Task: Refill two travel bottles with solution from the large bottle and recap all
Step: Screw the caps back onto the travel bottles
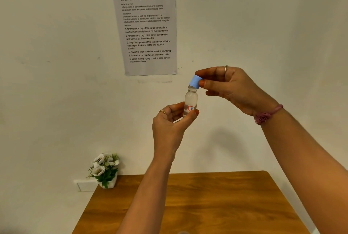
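My left hand [170, 120] grips a small clear travel bottle [191, 100] by its lower part and holds it upright, high in front of the wall. The bottle carries a small red and blue label, and its threaded neck is bare. My right hand [231, 86] pinches a light blue cap [194, 82] between thumb and fingers. The cap is tilted and sits just above the bottle's neck, at its right side. Neither the large bottle nor a second travel bottle is in view.
A wooden table [216, 205] lies below my arms. A small white pot of white flowers [105, 169] stands at its back left corner. A printed task sheet [146, 28] hangs on the white wall behind the bottle.
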### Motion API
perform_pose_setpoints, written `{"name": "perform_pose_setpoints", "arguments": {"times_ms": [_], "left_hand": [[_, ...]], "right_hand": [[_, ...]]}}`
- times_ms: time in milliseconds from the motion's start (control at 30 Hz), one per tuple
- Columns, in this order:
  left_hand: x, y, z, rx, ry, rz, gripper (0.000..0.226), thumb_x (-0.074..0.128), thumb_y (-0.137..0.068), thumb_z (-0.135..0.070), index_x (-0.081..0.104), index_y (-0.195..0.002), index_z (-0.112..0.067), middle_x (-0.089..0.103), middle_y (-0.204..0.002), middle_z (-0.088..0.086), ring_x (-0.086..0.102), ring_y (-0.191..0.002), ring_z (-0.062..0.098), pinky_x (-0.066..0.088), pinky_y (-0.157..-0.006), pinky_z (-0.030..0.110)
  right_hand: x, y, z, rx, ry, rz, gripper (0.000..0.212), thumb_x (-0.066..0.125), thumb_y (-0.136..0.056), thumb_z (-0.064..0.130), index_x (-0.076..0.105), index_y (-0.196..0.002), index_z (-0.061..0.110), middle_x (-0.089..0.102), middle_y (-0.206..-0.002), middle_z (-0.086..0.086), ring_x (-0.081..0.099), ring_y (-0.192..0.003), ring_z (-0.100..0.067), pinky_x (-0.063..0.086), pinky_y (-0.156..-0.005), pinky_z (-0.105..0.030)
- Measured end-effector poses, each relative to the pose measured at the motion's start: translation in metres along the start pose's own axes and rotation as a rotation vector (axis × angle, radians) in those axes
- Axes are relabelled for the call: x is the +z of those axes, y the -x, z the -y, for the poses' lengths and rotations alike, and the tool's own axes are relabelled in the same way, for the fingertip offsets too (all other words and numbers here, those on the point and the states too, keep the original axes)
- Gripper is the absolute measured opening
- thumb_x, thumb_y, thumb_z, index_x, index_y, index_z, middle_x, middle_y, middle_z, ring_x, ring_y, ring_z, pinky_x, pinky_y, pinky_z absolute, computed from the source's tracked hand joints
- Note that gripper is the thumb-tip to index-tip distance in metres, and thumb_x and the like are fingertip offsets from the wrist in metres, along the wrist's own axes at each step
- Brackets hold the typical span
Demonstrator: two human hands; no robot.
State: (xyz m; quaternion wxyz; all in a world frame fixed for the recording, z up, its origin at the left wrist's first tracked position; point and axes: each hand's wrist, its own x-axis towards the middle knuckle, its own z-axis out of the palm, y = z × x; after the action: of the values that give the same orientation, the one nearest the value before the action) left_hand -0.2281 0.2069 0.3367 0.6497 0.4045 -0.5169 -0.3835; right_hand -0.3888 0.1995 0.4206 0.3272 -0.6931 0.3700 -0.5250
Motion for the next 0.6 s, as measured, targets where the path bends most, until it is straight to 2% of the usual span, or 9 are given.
{"name": "perform_pose_setpoints", "arguments": {"times_ms": [167, 267, 433, 500, 600], "left_hand": [[0.003, -0.002, -0.003, 0.014, -0.001, -0.022, 0.038, 0.082, -0.069, -0.020, 0.066, -0.104, -0.016, 0.073, -0.101, 0.002, 0.069, -0.094, 0.015, 0.055, -0.085, 0.028], [0.004, -0.002, -0.004, 0.006, -0.005, -0.034, 0.038, 0.081, -0.070, -0.021, 0.065, -0.104, -0.018, 0.072, -0.103, 0.003, 0.069, -0.096, 0.016, 0.055, -0.087, 0.030], [0.003, 0.001, -0.003, -0.011, 0.016, -0.036, 0.036, 0.081, -0.070, -0.019, 0.066, -0.103, -0.017, 0.072, -0.103, 0.004, 0.069, -0.095, 0.017, 0.055, -0.088, 0.033], [0.003, 0.002, -0.002, -0.012, 0.025, -0.033, 0.036, 0.082, -0.070, -0.019, 0.066, -0.102, -0.018, 0.072, -0.102, 0.003, 0.069, -0.095, 0.017, 0.055, -0.087, 0.032], [0.003, 0.004, -0.002, -0.015, 0.045, -0.031, 0.035, 0.082, -0.069, -0.018, 0.066, -0.100, -0.019, 0.073, -0.100, 0.003, 0.069, -0.094, 0.017, 0.055, -0.085, 0.030]], "right_hand": [[0.002, -0.008, 0.013, -0.050, 0.197, 0.062, 0.025, 0.060, -0.088, 0.011, 0.064, -0.111, 0.021, 0.067, -0.109, 0.003, 0.063, -0.098, -0.010, 0.056, -0.076, -0.022], [0.004, -0.011, 0.017, -0.074, 0.317, 0.073, 0.024, 0.062, -0.087, 0.014, 0.063, -0.110, 0.023, 0.066, -0.103, 0.005, 0.063, -0.092, -0.010, 0.056, -0.074, -0.020], [0.005, -0.013, 0.017, -0.062, 0.455, 0.049, 0.030, 0.066, -0.083, 0.033, 0.061, -0.111, 0.024, 0.065, -0.097, 0.008, 0.061, -0.085, -0.006, 0.048, -0.069, -0.016], [0.005, -0.013, 0.016, -0.039, 0.385, 0.018, 0.037, 0.064, -0.084, 0.034, 0.058, -0.119, 0.023, 0.065, -0.107, 0.007, 0.061, -0.095, -0.008, 0.050, -0.076, -0.020], [0.002, -0.011, 0.013, -0.004, 0.233, 0.019, 0.039, 0.062, -0.087, 0.025, 0.055, -0.125, 0.021, 0.066, -0.114, 0.004, 0.061, -0.105, -0.010, 0.052, -0.083, -0.025]]}}
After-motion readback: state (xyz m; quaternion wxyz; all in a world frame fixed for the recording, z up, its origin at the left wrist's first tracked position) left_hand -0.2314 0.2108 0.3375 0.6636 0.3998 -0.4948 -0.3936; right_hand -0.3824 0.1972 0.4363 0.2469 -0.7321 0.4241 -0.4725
